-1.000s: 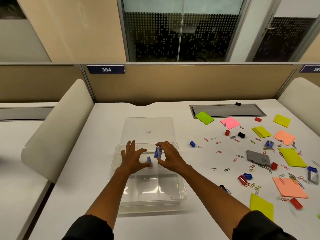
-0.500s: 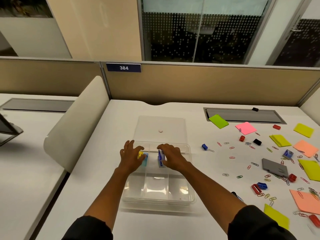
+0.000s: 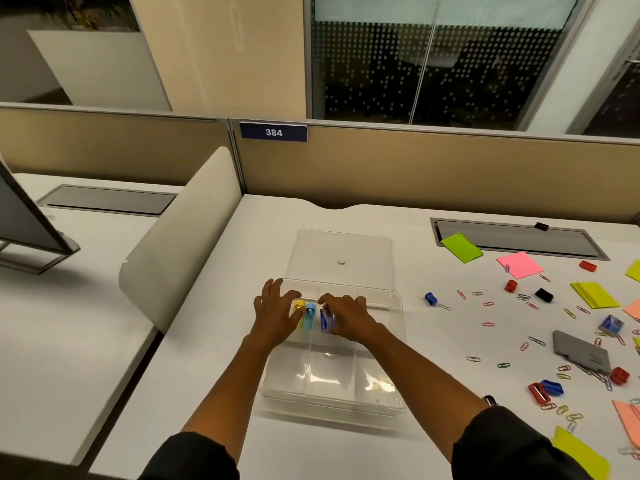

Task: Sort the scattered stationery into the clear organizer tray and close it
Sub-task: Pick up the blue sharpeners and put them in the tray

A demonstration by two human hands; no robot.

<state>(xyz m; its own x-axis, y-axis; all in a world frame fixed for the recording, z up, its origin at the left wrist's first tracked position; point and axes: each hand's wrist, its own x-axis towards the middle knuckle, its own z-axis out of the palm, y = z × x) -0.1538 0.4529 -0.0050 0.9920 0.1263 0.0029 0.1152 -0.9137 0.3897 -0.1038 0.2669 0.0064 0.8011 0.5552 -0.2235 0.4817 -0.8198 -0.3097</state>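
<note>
The clear organizer tray (image 3: 388, 386) stands open in front of me on the white desk, with its clear lid (image 3: 343, 244) lying flat behind it. My left hand (image 3: 273, 313) reaches into the far-left compartment, thumb and forefinger on a small yellow piece (image 3: 298, 304) beside a light-blue piece (image 3: 309, 315). Over the far-middle compartment, my right hand (image 3: 348, 318) curls around a small blue box (image 3: 325, 321). Paper clips (image 3: 488, 323), sticky notes (image 3: 519, 265), red and blue sharpeners (image 3: 545, 389) and a grey box (image 3: 581, 351) lie scattered to the right.
A white curved divider (image 3: 180, 237) rises at the desk's left edge, and a tan partition (image 3: 415, 168) closes the back. A recessed cable hatch (image 3: 519, 239) sits at the back right. A monitor (image 3: 24, 230) stands on the neighbouring desk at the left.
Both hands have sunk lower into the tray's far compartments. The yellow and light-blue pieces now show at my left hand. My view has swung left.
</note>
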